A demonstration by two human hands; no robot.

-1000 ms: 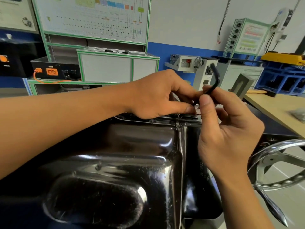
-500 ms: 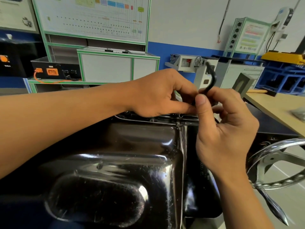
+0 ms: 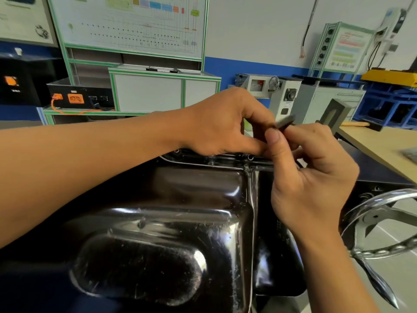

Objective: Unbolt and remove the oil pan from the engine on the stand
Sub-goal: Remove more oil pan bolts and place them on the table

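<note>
The glossy black oil pan [image 3: 162,233] fills the lower half of the view, its sump bulging toward the camera and its far flange running across the middle of the frame, where small bolt holes show along the edge. It sits on the engine, which is mostly hidden beneath it. To the right, a chrome handwheel [image 3: 383,224] of the stand curves into view, with a pointed handle hanging below it.

Both forearms reach over the pan to its far flange. The left hand [image 3: 225,123] comes in from the left, fingers curled down, its thumb lying along the flange and touching the right thumb. The right hand [image 3: 311,177] rises from the lower right; its grip is narrow, thumb and forefinger pinched on a small dark L-shaped key [image 3: 284,121] (motion-blurred, so its tip and any bolt under it cannot be made out). Whether the left grip also holds the key cannot be told.

A pale bench [image 3: 383,143] lies at the right edge, behind the hands.
</note>
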